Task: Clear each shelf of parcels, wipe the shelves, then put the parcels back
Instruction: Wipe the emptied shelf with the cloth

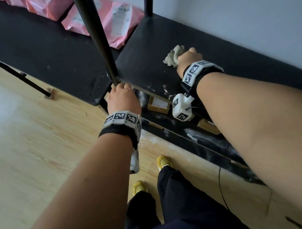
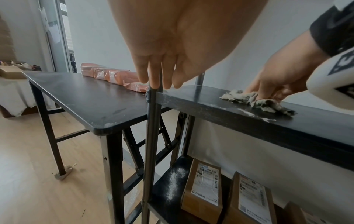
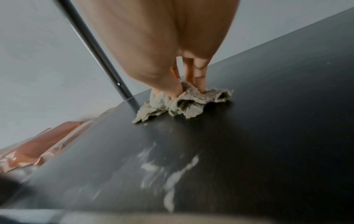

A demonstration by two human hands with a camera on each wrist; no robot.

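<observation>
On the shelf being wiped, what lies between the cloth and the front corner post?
Only bare black shelf with faint white dust separates the cloth from the post; the left wrist view shows it best.

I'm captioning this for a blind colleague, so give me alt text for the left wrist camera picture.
The right hand presses a crumpled grey rag onto a black shelf streaked with white dust, while the left hand grips the rack's upright pole. Brown parcels sit on the shelf below; pink parcels lie on a black table beside it.

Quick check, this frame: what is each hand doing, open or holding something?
Left hand: fingers curled round the shelf post, gripping it.
Right hand: pressing the crumpled cloth on the shelf, fingers pinching it.
</observation>
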